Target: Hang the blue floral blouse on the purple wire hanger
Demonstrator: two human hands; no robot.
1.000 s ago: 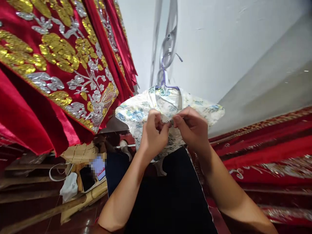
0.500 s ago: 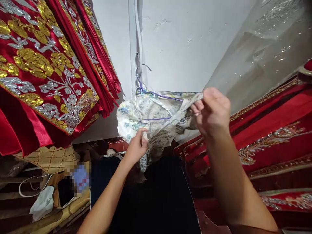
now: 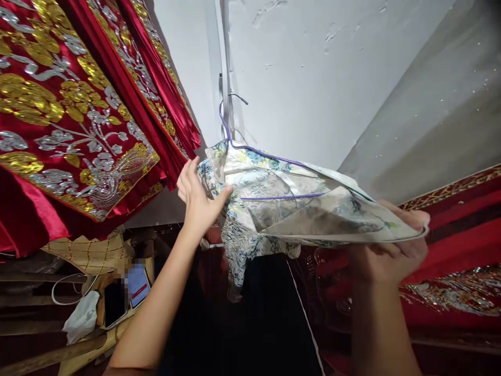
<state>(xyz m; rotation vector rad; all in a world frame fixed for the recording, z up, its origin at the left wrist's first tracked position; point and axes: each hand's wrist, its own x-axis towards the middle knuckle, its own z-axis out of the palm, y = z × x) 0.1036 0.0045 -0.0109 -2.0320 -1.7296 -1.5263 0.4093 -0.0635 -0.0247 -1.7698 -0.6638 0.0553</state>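
A thin floral garment (image 3: pixel 289 183), pale with blue, green and yellow print, hangs on a purple wire hanger (image 3: pixel 270 155). Its opening gapes, so the hanger's lower bar shows inside. My left hand (image 3: pixel 198 201) clasps the garment's left side below the hook, thumb in front and fingers behind the cloth. Far to the right, my right hand (image 3: pixel 391 261) grips the stretched edge of the cloth, partly hidden behind it and slightly blurred. Patterned cloth dangles below between my arms.
A red panel with gold and silver sequins (image 3: pixel 90 115) hangs at left. Red embellished cloth (image 3: pixel 462 292) lies at right beside clear plastic sheeting (image 3: pixel 442 120). Two phones (image 3: pixel 115 303), a white cable (image 3: pixel 58 295) and crumpled white tissue (image 3: pixel 82 316) rest on wood at lower left.
My right hand has moved right and down, drawing the garment's edge out wide. My left hand has shifted left and up onto its side. The garment has opened and spread over the hanger.
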